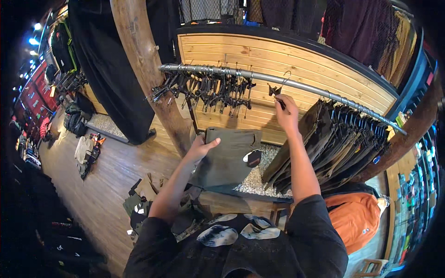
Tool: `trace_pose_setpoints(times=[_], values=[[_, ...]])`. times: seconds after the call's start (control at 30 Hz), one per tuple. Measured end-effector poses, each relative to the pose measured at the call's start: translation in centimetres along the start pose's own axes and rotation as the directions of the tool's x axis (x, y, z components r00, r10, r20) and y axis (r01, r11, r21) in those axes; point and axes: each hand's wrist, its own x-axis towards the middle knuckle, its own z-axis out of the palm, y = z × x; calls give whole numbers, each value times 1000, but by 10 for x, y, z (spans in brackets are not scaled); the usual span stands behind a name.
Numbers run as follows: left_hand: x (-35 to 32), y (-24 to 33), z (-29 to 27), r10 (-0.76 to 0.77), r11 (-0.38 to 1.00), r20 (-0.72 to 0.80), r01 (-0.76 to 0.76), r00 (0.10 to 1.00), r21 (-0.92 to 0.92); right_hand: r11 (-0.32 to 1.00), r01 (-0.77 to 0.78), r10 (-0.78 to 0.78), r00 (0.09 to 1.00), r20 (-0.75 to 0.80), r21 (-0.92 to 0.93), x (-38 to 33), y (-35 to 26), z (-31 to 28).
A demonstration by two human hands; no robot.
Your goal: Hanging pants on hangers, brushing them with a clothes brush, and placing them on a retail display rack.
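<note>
My left hand [199,149] grips the upper left edge of folded grey-green trousers [221,163], its thumb lying over the front. A dark tag with a white part [253,158] shows on the right side of the trousers. Higher up and to the right, my right hand [288,115] is closed on a black clip hanger [274,90]. The hanger's wire hook is level with the metal rail [303,85]; whether it rests on the rail I cannot tell.
Bare black clip hangers [213,88] crowd the rail's left part. Dark trousers [320,143] hang close together on its right. A wooden post [139,51] stands left of the rail. Clothes [139,204] lie in a pile below, and an orange garment [354,217] is at lower right.
</note>
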Motion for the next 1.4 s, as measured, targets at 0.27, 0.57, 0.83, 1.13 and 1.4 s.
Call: trace_pose_setpoints(times=[0.27,0.57,0.83,1.13,1.4], values=[[20,-16,24,-38,999,-38,37,999,-20,683,-453,286,888,360,574,-24,-25,-77],[13,5,94,5,1000,-157,-8,988,-14,281,-659,143,748,648,698,-44,-19,-88],[-5,28,118,83,989,-342,-121,936,-91,215,-714,75,692,718,667,-50,-11,-66],[10,15,99,94,992,-402,-122,911,-43,76,-866,324,491,809,495,-52,3,-48],[18,32,103,89,996,-338,-87,937,20,900,-369,180,800,573,233,-14,-63,-78]])
